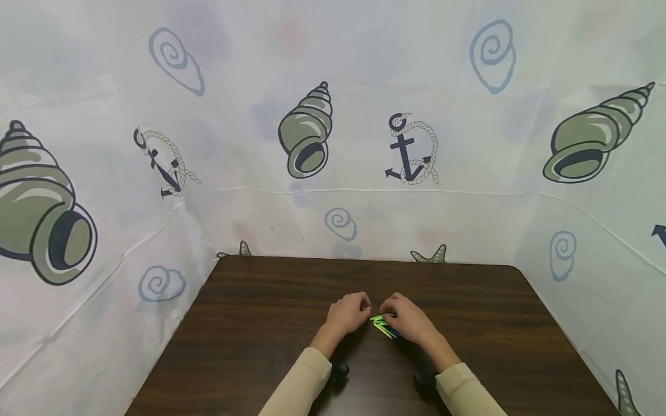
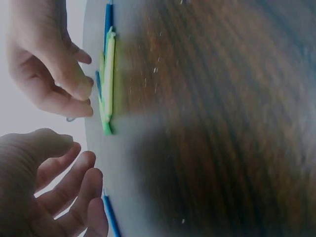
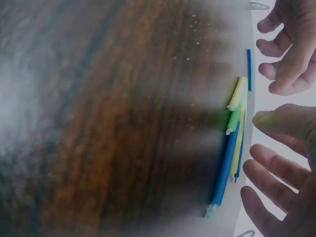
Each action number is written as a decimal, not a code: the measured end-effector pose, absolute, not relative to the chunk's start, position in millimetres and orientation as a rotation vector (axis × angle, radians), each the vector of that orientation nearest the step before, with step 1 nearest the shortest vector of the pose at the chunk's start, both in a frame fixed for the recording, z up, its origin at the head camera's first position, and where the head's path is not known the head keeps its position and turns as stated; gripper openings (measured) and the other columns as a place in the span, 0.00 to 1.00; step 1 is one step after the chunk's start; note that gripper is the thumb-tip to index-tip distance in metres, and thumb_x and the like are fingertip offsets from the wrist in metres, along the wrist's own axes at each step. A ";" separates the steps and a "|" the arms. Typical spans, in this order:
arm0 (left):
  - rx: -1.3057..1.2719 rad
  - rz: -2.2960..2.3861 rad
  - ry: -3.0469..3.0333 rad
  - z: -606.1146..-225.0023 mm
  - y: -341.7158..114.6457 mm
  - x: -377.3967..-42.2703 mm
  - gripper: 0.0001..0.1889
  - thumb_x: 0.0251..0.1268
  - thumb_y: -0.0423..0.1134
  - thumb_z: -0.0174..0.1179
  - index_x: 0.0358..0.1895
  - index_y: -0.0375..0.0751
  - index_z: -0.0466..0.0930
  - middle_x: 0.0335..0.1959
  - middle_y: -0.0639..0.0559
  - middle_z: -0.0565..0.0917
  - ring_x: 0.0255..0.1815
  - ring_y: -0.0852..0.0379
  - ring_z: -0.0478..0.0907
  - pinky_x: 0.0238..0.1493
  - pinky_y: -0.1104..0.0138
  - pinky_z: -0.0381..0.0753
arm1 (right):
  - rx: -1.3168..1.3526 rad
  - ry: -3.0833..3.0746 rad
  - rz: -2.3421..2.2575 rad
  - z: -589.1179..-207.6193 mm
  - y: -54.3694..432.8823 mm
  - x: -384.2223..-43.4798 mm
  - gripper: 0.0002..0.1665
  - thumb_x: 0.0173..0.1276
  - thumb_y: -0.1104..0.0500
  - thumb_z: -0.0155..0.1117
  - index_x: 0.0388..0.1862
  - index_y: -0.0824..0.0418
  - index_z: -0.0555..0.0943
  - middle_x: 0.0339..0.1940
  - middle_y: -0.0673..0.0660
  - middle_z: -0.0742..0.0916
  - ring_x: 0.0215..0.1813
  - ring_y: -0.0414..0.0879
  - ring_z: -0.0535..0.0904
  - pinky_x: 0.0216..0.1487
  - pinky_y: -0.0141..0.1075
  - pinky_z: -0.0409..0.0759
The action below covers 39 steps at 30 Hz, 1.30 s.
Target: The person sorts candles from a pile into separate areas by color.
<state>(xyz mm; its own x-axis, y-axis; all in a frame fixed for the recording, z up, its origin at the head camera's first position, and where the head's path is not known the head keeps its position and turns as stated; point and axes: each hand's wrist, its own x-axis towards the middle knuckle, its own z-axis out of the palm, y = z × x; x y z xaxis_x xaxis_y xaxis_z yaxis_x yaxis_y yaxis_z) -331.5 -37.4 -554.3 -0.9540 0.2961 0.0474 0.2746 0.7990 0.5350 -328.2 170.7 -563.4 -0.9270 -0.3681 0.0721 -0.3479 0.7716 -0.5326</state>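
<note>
Several thin candles, yellow-green, green and blue, lie in a loose pile on the brown table. In the head view a yellow-green candle [image 1: 384, 330] shows beside my right hand [image 1: 408, 319], whose fingers overlap the pile. My left hand [image 1: 350, 312] is just left of the pile, its fingers loosely bent with nothing between them. From the right wrist, a thick-looking blue candle [image 3: 226, 168] lies under a green candle [image 3: 234, 118], with my right fingers spread beside them. A separate blue candle [image 2: 111, 215] lies by my left fingertips in the left wrist view.
The dark wood table [image 1: 250, 335] runs back to a white cloth wall [image 1: 364, 58] printed with shells and anchors. Cloth also hangs at both sides. Black wrist devices [image 1: 339, 371] sit under the cream sleeves [image 1: 302, 378].
</note>
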 end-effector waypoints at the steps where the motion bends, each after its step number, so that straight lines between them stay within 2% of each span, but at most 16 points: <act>1: 0.475 0.851 2.934 -554.7 -36.7 -330.7 0.05 0.81 0.46 0.62 0.49 0.53 0.86 0.40 0.58 0.86 0.28 0.60 0.77 0.32 0.59 0.76 | -0.587 2.926 -0.863 -563.5 170.7 -327.6 0.07 0.75 0.62 0.71 0.49 0.55 0.90 0.52 0.53 0.85 0.54 0.51 0.85 0.56 0.52 0.85; 7: 0.513 0.842 2.843 -555.5 -36.0 -328.9 0.04 0.80 0.45 0.64 0.49 0.54 0.86 0.43 0.59 0.87 0.38 0.60 0.81 0.44 0.52 0.82 | -0.554 2.934 -0.830 -566.2 170.2 -326.5 0.06 0.76 0.59 0.71 0.49 0.53 0.90 0.53 0.53 0.86 0.55 0.50 0.84 0.56 0.53 0.86; 11: 0.548 0.843 2.797 -557.4 -35.6 -328.4 0.04 0.79 0.45 0.64 0.49 0.54 0.87 0.44 0.61 0.87 0.40 0.60 0.82 0.48 0.48 0.82 | -0.525 2.951 -0.797 -567.6 169.6 -328.2 0.06 0.75 0.59 0.73 0.48 0.52 0.91 0.54 0.52 0.86 0.56 0.51 0.84 0.54 0.54 0.86; 22: 0.558 0.873 2.797 -563.9 -38.8 -333.4 0.04 0.77 0.43 0.65 0.48 0.54 0.88 0.43 0.59 0.88 0.41 0.58 0.84 0.48 0.46 0.82 | -0.478 2.982 -0.747 -568.4 164.7 -330.3 0.06 0.73 0.59 0.74 0.45 0.49 0.90 0.52 0.51 0.86 0.53 0.48 0.83 0.47 0.52 0.85; 29: 0.633 0.859 2.833 -582.7 -40.3 -343.6 0.03 0.78 0.46 0.63 0.45 0.59 0.87 0.41 0.63 0.87 0.38 0.61 0.82 0.42 0.50 0.82 | -0.464 2.969 -0.744 -564.3 163.8 -331.5 0.05 0.72 0.61 0.74 0.41 0.51 0.87 0.48 0.51 0.85 0.48 0.46 0.80 0.43 0.50 0.83; 36: 0.568 0.855 2.810 -564.0 -36.4 -331.3 0.03 0.77 0.42 0.65 0.46 0.52 0.87 0.41 0.60 0.87 0.38 0.60 0.81 0.45 0.51 0.83 | -0.473 2.967 -0.735 -565.0 163.9 -332.9 0.05 0.71 0.61 0.74 0.38 0.51 0.86 0.48 0.51 0.85 0.49 0.46 0.81 0.43 0.51 0.83; 39: 0.591 0.829 2.848 -567.2 -35.7 -331.0 0.04 0.78 0.42 0.64 0.47 0.53 0.87 0.40 0.61 0.86 0.37 0.61 0.80 0.43 0.53 0.82 | -0.463 2.972 -0.735 -566.5 164.0 -333.5 0.04 0.72 0.60 0.75 0.38 0.51 0.87 0.50 0.51 0.85 0.51 0.47 0.82 0.45 0.53 0.84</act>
<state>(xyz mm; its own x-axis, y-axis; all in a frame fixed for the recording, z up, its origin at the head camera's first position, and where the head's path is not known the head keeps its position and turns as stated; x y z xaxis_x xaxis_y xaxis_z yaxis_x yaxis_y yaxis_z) -331.0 -35.7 -567.2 -0.9169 0.3990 -0.0034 0.3349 0.7741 0.5372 -333.5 164.0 -566.5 -0.9543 -0.2975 0.0273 -0.2759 0.8427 -0.4622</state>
